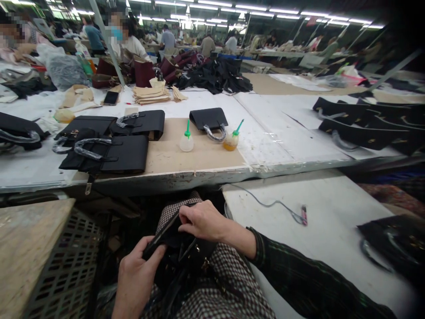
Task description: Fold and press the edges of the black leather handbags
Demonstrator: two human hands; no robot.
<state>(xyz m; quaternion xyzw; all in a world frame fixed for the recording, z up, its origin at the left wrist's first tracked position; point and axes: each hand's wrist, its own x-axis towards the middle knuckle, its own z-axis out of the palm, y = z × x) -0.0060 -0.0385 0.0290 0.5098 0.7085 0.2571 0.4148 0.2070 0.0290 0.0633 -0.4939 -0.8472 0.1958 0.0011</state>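
Note:
A black handbag [172, 241] rests on my lap, over checked cloth. My left hand [137, 270] grips the bag's near left edge between thumb and fingers. Farther along the same edge, my right hand [202, 221] is closed in a pinch on the bag's rim. Small gold-coloured metal fittings show on the bag's right part. Its lower portion is dark and hard to make out.
Across the worktable [265, 128] lie several black handbags [124, 153] with wrapped handles. A clear squeeze bottle [186, 141] and an amber one [230, 141] stand near its edge. At left is a plastic crate [66, 261]; a white side table [282, 212] holds a corded pink item [304, 215].

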